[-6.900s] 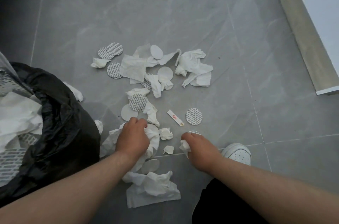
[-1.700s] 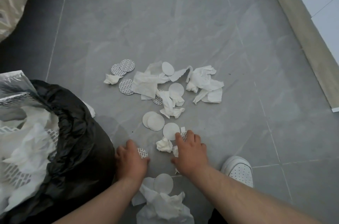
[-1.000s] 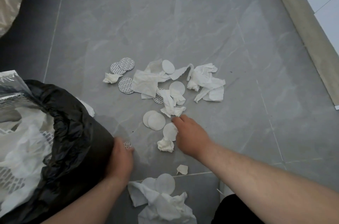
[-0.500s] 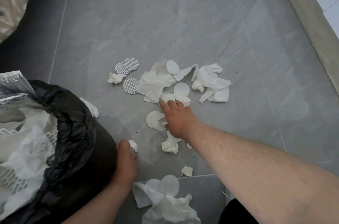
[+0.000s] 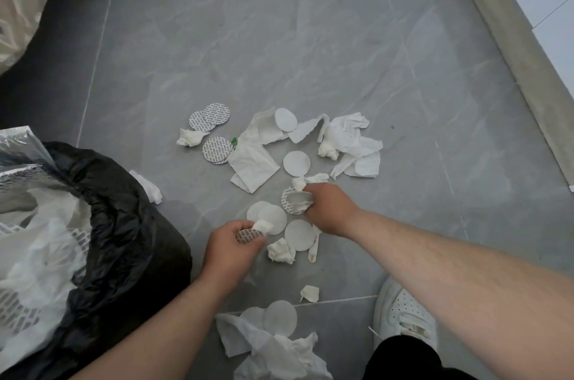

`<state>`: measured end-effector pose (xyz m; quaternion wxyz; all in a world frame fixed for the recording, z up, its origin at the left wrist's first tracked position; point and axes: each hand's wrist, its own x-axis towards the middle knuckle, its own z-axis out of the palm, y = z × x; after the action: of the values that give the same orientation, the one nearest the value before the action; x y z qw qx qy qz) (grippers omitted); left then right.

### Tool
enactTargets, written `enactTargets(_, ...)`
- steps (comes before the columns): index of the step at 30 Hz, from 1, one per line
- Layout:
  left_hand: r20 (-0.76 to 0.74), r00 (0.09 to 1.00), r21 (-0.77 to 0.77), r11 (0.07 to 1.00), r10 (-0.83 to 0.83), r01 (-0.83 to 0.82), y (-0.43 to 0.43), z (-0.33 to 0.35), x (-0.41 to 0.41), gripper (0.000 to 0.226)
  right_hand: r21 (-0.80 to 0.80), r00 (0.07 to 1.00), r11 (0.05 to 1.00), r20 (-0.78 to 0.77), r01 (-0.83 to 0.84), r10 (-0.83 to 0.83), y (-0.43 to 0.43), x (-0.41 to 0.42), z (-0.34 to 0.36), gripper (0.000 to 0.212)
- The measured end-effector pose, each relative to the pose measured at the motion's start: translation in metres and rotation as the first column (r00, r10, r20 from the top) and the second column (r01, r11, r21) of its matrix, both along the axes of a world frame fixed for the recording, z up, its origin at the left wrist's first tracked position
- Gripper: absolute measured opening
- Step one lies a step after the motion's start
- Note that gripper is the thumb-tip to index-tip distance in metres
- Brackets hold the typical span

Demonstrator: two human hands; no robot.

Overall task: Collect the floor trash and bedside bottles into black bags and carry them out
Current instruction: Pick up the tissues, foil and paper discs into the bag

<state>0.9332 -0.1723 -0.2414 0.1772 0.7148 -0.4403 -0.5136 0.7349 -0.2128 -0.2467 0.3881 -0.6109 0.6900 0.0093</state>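
Left hand [image 5: 233, 250]: fingers curled, pinching a printed round seal [image 5: 247, 236] and a small tissue wad [image 5: 263, 225] together, low over the grey tile floor [image 5: 310, 53], just right of the black bag [image 5: 130, 224].

Right hand [image 5: 330, 208]: fingers curled round a crumpled tissue [image 5: 299, 198]; a second printed seal [image 5: 286, 205] is caught in the same grip.

The bag stands open at left and holds white tissues and printed seals.

Loose trash on the floor:
- Between the hands: plain white discs [image 5: 275, 219], a tissue ball [image 5: 281, 252], a thin strip [image 5: 313, 252].
- Farther out: a flat tissue sheet [image 5: 253, 162], three printed seals [image 5: 214, 117], a torn tissue clump [image 5: 351, 143].
- Near edge: a heap of tissues and discs [image 5: 276, 342], beside a white shoe [image 5: 403, 314].
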Motion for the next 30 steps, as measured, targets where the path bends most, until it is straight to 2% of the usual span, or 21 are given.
enactTargets(3, -0.193, 0.979, 0.022, 0.998, 0.068, -0.065, -0.018, 0.034, -0.018, 0.021, -0.002, 0.989, 0.993, 0.094, 0.114, -0.113, -0.008, -0.012, 0.041, 0.012)
enactTargets(6, -0.301, 0.953, -0.008, 0.999, -0.039, 0.038, -0.044, 0.086, -0.028, 0.02, -0.014, 0.952, 0.973, 0.207, 0.232, -0.225, -0.015, -0.022, 0.098, 0.001)
enactTargets(9, -0.285, 0.943, -0.097, 0.984, -0.17, 0.148, -0.073, 0.15, -0.022, 0.016, -0.067, 0.937, 0.961, 0.251, 0.268, -0.244, -0.021, -0.017, 0.153, 0.005)
enactTargets(11, -0.267, 0.945, -0.148, 0.977, -0.189, 0.153, -0.088, 0.188, -0.005, 0.017, -0.113, 0.927, 0.955, 0.296, 0.273, -0.23, -0.022, -0.001, 0.187, 0.009)
enactTargets(16, -0.29, 0.946, -0.188, 0.978, -0.147, 0.094, -0.084, 0.252, 0.067, 0.016, -0.094, 0.863, 0.959, 0.466, 0.269, -0.196, -0.014, 0.067, 0.24, 0.012)
enactTargets(20, -0.339, 0.941, -0.15, 0.987, -0.003, -0.051, -0.047, 0.256, 0.148, 0.018, -0.01, 0.801, 0.965, 0.56, 0.261, -0.211, -0.006, 0.124, 0.247, 0.016)
enactTargets(23, -0.273, 0.954, -0.164, 0.971, 0.122, -0.171, -0.021, 0.233, 0.208, 0.01, 0.049, 0.785, 0.979, 0.591, 0.196, -0.187, 0.001, 0.157, 0.244, 0.021)
enactTargets(25, -0.16, 0.968, -0.168, 0.961, 0.195, -0.222, -0.009, 0.209, 0.238, 0.013, 0.106, 0.77, 0.984, 0.613, 0.144, -0.178, 0.005, 0.174, 0.241, 0.016)
enactTargets(28, 0.035, 0.984, -0.142, 0.976, 0.173, -0.166, 0.002, 0.171, 0.258, 0.017, 0.228, 0.716, 0.963, 0.648, 0.143, -0.26, 0.009, 0.196, 0.236, 0.019)
enactTargets(30, 0.174, 0.975, -0.166, 0.98, 0.138, -0.109, 0.007, 0.151, 0.26, 0.031, 0.278, 0.71, 0.95, 0.639, 0.145, -0.295, 0.008, 0.211, 0.231, 0.022)
